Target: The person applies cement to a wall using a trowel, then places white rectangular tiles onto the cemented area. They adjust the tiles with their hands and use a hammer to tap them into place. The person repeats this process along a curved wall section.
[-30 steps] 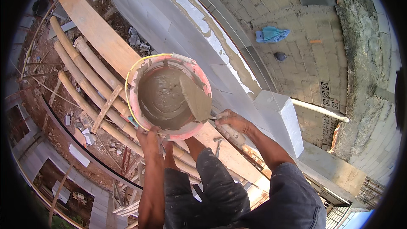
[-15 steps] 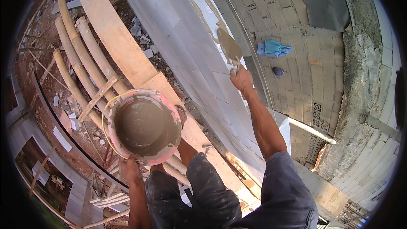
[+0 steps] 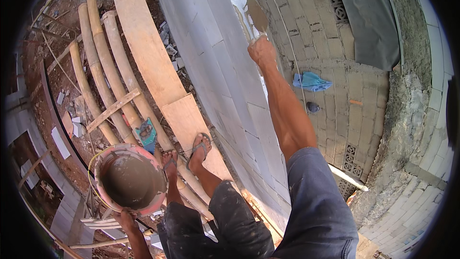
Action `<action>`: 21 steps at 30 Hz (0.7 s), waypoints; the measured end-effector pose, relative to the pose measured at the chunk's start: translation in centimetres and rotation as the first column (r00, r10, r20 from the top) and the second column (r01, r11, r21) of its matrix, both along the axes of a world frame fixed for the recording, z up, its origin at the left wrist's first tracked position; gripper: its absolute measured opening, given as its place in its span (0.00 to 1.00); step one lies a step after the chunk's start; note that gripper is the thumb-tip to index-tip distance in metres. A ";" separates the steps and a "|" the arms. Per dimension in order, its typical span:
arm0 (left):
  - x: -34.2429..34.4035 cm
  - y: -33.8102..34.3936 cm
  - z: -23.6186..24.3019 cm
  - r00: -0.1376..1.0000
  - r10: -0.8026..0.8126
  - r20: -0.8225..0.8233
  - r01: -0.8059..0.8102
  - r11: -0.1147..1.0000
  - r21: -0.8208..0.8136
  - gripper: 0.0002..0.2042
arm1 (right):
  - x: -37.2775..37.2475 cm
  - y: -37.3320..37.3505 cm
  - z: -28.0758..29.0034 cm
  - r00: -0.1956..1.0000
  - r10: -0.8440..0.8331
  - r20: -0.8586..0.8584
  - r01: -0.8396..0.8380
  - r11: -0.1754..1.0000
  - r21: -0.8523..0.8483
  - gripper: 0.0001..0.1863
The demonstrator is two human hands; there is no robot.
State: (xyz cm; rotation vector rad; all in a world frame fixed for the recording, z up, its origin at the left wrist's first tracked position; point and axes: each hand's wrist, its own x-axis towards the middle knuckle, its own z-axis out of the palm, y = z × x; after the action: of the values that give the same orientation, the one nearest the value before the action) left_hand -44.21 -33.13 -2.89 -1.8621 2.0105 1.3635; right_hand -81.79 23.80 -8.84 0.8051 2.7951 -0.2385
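My left hand (image 3: 125,219) grips the rim of a pink bucket (image 3: 128,178) holding grey mortar, low at my left side. My right hand (image 3: 262,49) is stretched far forward and holds a trowel (image 3: 257,14) loaded with mortar, over the top of a white block wall (image 3: 225,81). My feet in sandals (image 3: 199,147) stand on a wooden plank (image 3: 191,124) laid on bamboo scaffold poles (image 3: 103,62) next to the wall.
A long plank (image 3: 139,33) runs along the wall's left side above rubble-strewn ground. A teal tool (image 3: 146,133) lies on the poles near my feet. Beyond the wall lie a paved floor with a blue cloth (image 3: 311,81), a dark sheet (image 3: 369,14) and a rough plastered wall (image 3: 407,115).
My right hand lifted the trowel with mortar out of the bucket and reached forward along the wall top. My left hand lowered the bucket down and to the left.
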 end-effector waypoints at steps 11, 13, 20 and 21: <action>-8.3 10.1 -1.4 0.997 -0.062 -0.036 0.069 0.972 0.224 0.17 | 17.6 -5.8 7.2 0.973 0.230 -0.006 -0.208 0.869 -0.448 0.18; -9.8 13.0 -1.6 0.966 -0.193 -0.173 0.239 0.919 0.313 0.19 | 22.0 -9.0 8.1 0.911 0.399 0.103 -0.311 0.830 -0.464 0.16; -15.0 24.4 1.8 0.801 -0.434 -0.413 0.576 0.747 0.333 0.20 | 22.9 -14.5 2.7 0.840 0.281 0.463 -0.078 0.909 -0.410 0.18; -15.9 24.1 2.0 0.793 -0.481 -0.373 0.592 0.752 0.289 0.21 | 22.2 -14.4 5.6 0.848 0.244 0.470 -0.022 0.903 -0.428 0.18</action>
State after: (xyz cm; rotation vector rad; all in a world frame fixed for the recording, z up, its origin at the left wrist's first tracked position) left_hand -60.12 -9.05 -0.89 -0.8475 1.9623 1.7241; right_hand -59.55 9.43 -3.25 0.4720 2.1699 -0.4847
